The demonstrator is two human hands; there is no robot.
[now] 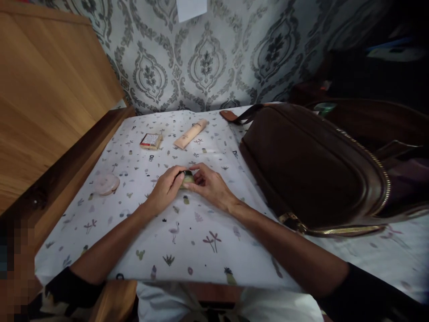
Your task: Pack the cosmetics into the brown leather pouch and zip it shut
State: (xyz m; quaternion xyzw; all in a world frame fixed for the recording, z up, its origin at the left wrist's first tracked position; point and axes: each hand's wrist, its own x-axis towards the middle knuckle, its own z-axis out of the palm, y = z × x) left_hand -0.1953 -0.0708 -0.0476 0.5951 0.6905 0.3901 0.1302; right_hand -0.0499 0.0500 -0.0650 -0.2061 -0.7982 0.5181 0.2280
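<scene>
Between my two hands, over the middle of the cloth, is a small round greenish jar (188, 180) with a dark, shiny top. My left hand (166, 185) grips its left side, fingers curled around it. From the right, my right hand (212, 184) holds it with thumb and bent fingers. Fingers cover part of the jar, so I cannot tell whether its lid is loose. Beyond the hands lie a peach squeeze tube (191, 133) and a small square gold box (151, 141) with a pale, glittery-looking top. A round pale pink compact (106, 184) rests to the left.
A large brown leather bag (301, 156) with gold zips lies unzipped along the right. White patterned cloth (187, 255) covers the surface. A wooden board (50, 67) and dark rail (67, 165) border the left; a patterned wall (206, 62) stands behind.
</scene>
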